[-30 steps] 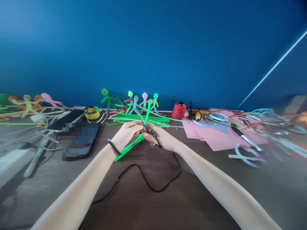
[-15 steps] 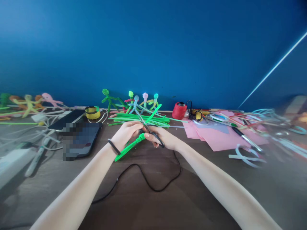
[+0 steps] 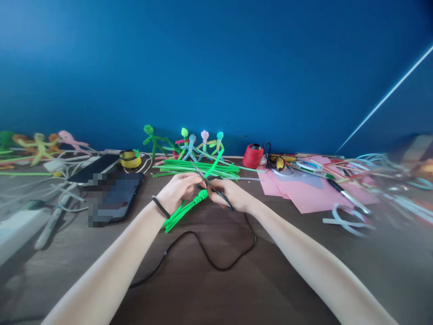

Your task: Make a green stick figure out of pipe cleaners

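My left hand [image 3: 181, 187] is closed around a bundle of bright green pipe cleaners [image 3: 184, 211], wound into a coil near its upper end. One green length sticks up past my fingertips toward the back. My right hand [image 3: 226, 192] grips a pair of scissors [image 3: 219, 193] with black handles. Its blades point up and to the left, crossing the green length close to my left fingertips. Whether the blades touch it I cannot tell. Behind my hands lies a pile of green pipe cleaners [image 3: 199, 168].
Several pipe-cleaner figures [image 3: 191, 146] lean at the blue wall. Two phones [image 3: 118, 198], cables and a yellow tape roll [image 3: 131, 160] lie left. To the right are a red thread spool [image 3: 253, 156], pink paper [image 3: 306, 194] and pens. A black cord [image 3: 203, 246] curves across the table in front.
The scissors have turned, their blades tipping lower and more to the left. The green bundle has shifted slightly, and its lower ends have spread apart a little.
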`<state>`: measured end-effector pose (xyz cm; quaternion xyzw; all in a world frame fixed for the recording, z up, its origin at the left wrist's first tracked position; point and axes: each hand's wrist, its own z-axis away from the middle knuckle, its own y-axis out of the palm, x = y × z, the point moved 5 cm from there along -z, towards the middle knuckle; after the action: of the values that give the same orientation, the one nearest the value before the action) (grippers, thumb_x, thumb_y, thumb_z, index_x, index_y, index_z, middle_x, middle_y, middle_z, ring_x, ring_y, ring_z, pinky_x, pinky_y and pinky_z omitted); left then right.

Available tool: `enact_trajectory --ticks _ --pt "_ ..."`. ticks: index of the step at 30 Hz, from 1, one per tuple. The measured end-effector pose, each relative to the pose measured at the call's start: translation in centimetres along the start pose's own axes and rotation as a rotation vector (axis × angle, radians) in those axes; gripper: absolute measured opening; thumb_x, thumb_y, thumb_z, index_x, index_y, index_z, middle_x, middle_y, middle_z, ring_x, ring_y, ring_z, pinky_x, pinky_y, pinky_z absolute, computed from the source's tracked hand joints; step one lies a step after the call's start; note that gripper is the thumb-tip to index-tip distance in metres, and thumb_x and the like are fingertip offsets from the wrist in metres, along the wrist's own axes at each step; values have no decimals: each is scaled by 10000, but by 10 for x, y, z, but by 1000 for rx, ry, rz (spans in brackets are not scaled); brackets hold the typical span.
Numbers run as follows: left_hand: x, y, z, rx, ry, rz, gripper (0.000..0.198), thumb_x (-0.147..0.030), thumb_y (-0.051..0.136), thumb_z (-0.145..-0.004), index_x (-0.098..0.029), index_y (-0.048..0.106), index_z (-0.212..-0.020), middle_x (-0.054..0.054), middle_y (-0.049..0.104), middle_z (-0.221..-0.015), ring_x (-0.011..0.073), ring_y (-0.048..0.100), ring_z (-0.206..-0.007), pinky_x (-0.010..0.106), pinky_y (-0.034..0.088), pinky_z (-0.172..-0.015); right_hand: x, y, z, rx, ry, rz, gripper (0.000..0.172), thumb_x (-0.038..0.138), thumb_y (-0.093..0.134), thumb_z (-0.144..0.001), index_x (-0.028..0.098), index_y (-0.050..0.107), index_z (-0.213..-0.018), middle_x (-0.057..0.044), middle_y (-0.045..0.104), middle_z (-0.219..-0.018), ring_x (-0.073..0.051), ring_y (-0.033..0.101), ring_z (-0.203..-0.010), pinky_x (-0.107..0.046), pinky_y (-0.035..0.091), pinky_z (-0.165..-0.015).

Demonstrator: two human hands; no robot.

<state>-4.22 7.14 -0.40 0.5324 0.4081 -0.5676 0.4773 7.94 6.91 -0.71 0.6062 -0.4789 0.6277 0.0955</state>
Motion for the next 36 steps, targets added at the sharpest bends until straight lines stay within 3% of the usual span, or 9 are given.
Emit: enact_trajectory --ticks 14,27,32,36 --pt "0 4 2 51 13 31 156 -192 506 -663 -115 552 -535 -87 219 -317 16 183 -298 187 125 -361 -1 -2 1 7 -17 32 42 150 438 -671 158 410 -641 60 378 -547 -37 369 -440 -174 286 -442" --pt "0 3 2 82 -7 25 176 -237 498 -673 -128 536 -540 -89 209 -331 21 169 -304 195 129 -367 -9 0 0 66 75 -88 53 152 423 -697 165 429 -646 69 408 -453 -67 454 -336 -167 329 -372" --pt "-1 -3 0 11 15 -130 182 -266 509 -659 -131 552 -546 -76 232 -360 31 174 -329 207 107 -368 -6 -12 2 6 58 -140 54 184 428 -733 154 439 -690 77 435 -405 -64 459 -345 -158 327 -401" --pt "-10 -6 1 -34 60 -365 212 -293 485 -677 -136 573 -566 -61 270 -380 48 206 -354 215 126 -378 -6 -23 5 -12 125 -174 128 259 419 -766 143 453 -726 66 457 -360 -61 420 -312 -153 292 -371"
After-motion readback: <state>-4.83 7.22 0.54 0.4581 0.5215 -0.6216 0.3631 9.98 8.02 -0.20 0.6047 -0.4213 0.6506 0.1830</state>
